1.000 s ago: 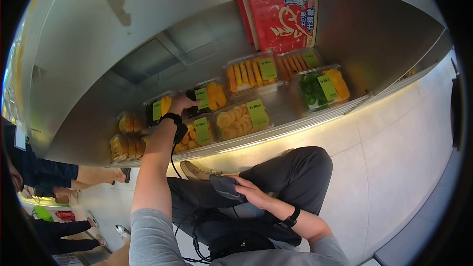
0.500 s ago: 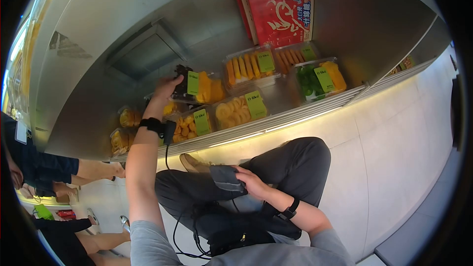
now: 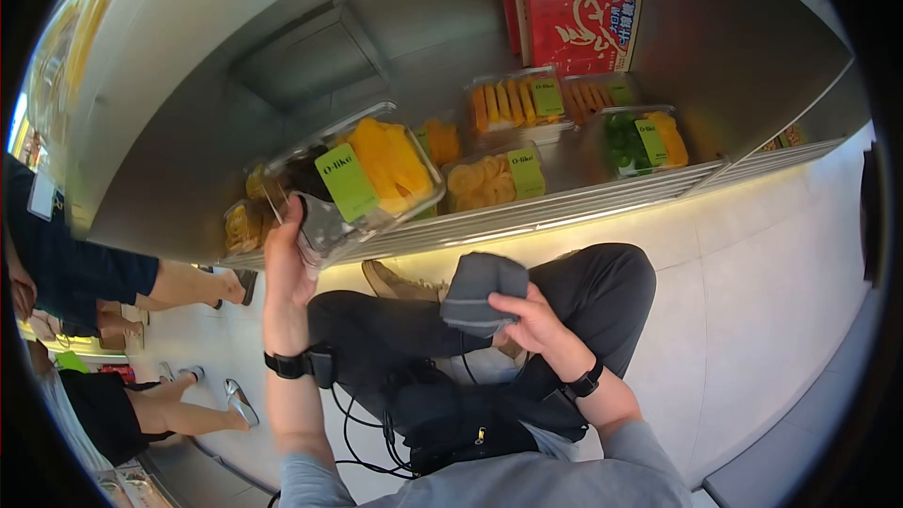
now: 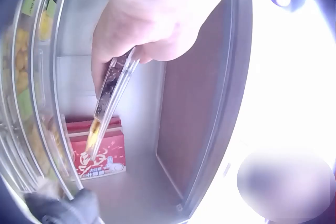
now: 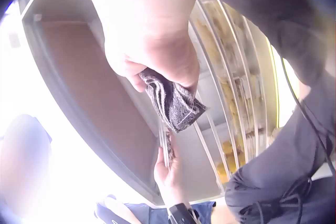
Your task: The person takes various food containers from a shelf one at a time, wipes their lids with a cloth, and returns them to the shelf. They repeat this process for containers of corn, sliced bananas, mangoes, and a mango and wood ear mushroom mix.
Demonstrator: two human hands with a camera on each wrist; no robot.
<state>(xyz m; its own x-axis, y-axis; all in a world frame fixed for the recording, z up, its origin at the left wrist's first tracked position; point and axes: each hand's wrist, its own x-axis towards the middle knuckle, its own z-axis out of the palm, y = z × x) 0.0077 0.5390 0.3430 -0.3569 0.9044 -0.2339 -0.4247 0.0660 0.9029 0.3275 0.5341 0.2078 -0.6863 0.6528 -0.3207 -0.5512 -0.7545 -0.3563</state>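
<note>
My left hand (image 3: 290,259) grips a clear plastic box (image 3: 386,165) by one end, thumb on the upper side. Dark dried fruit and yellow dried fruit strips fill it, with a green label across the lid. Held up in front of the shelf, the box is tilted; in the left wrist view the box (image 4: 113,85) shows edge-on between thumb and fingers. Over my crossed legs, my right hand (image 3: 544,322) pinches a folded dark grey cloth (image 3: 482,296), thumb on top. The right wrist view shows the cloth's (image 5: 176,103) stacked folds below that hand.
More dried-fruit boxes line the metal shelf (image 3: 583,193), including banana-like slices (image 3: 482,183) and a green-and-yellow box (image 3: 649,141). A red gift box (image 3: 583,14) stands behind them. Cables (image 3: 376,433) run across my lap. Other people's legs (image 3: 188,404) are at left.
My left hand has taken the box with dark and yellow fruit off the shelf and brought it nearer, tilted. The right hand has raised the grey cloth and turned it flatter to view.
</note>
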